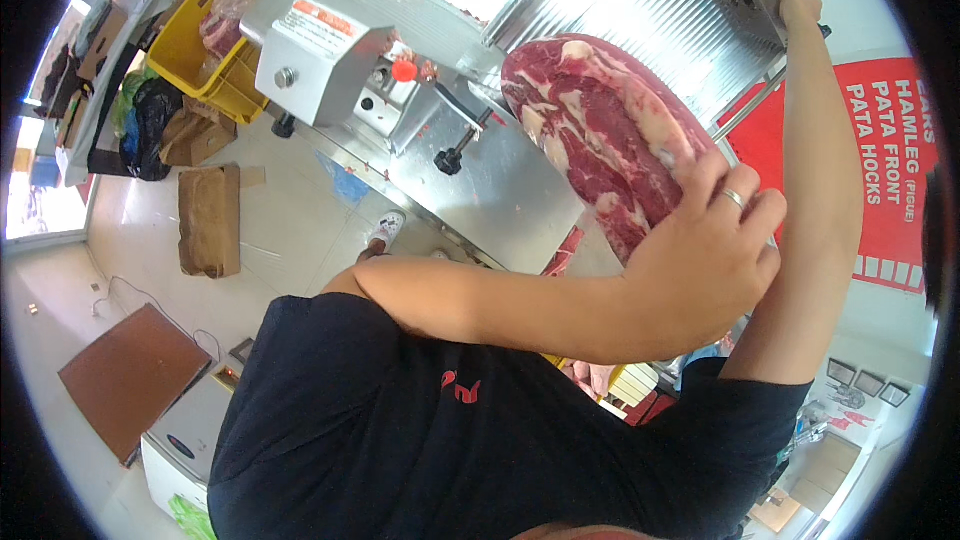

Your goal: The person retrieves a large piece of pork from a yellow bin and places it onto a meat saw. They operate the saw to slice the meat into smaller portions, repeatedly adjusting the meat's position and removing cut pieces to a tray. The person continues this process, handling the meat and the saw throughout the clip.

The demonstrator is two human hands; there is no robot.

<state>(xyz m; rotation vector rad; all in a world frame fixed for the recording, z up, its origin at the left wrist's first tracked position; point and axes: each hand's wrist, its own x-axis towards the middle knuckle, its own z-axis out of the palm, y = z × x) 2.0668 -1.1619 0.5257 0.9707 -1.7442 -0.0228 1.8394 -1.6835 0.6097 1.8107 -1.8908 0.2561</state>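
A metal meat slicer (pixel 322 60) stands before me, its ribbed, shiny plate (pixel 637 22) at the upper right. A large slab of raw red meat (pixel 600 120) with pale fat lies against the slicer, below the ribbed plate. My left hand (pixel 705 255), with a ring on one finger, grips the near right end of the slab. At the far upper right, my right hand (pixel 799 4) is closed around a dark handle at the plate's outer edge. Meat scraps cling to the slicer's head and blade cover. A black knob (pixel 448 160) sticks out over the steel table (pixel 480 202).
A yellow crate (pixel 180 60) holding bagged meat stands at the upper left. Cardboard boxes (pixel 210 221) and plastic bags lie beyond the table. A foot in a white clog (pixel 388 229) shows beside the table edge. A red sign (pixel 877 165) with writing is at the right.
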